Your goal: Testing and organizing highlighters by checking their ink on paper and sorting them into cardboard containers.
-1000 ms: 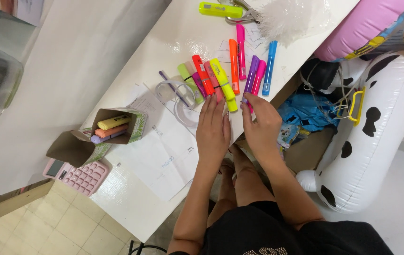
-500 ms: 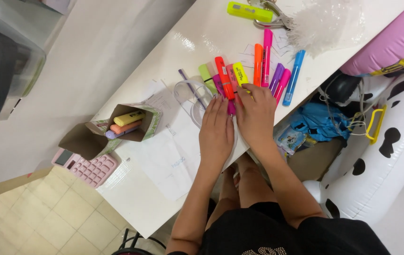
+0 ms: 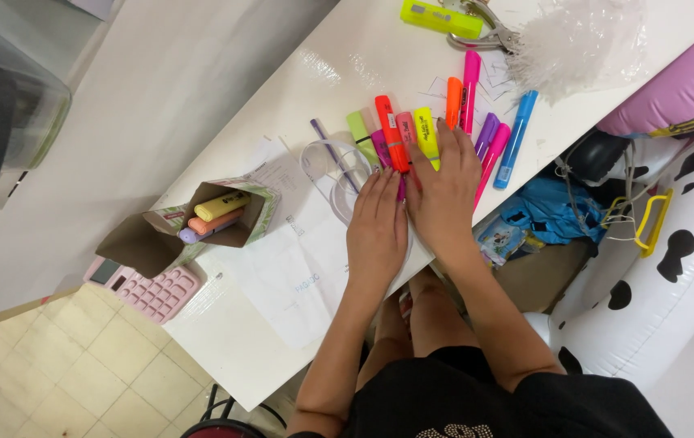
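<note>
Nearest, the person sits with knees under the white desk (image 3: 225, 105), both arms stretched forward. The left hand (image 3: 377, 227) lies flat, palm down, fingers straight and together, on a clear plastic sheet (image 3: 327, 162) that rests over white paper (image 3: 298, 259). It grips nothing. The right hand (image 3: 444, 191) sits just beside it, also palm down, fingers spread over a row of markers (image 3: 400, 134). Its fingertips touch the yellow marker (image 3: 426, 134) and the red one (image 3: 391, 130); it presses on them rather than closing round any.

To the left, near the desk edge, an open carton (image 3: 254, 212) lies on its side with yellow, orange and purple highlighters inside, and a pink calculator (image 3: 152, 292) lies beyond it. Further out the row goes on: green (image 3: 359, 130), orange (image 3: 453, 101), pink (image 3: 470, 89), purple (image 3: 486, 130) and blue (image 3: 516, 138) markers. At the far edge lie a lime stapler (image 3: 440, 18), a metal punch (image 3: 485, 24) and crumpled clear wrap (image 3: 582, 40). Off to the right stands an inflatable cow (image 3: 663, 276).
</note>
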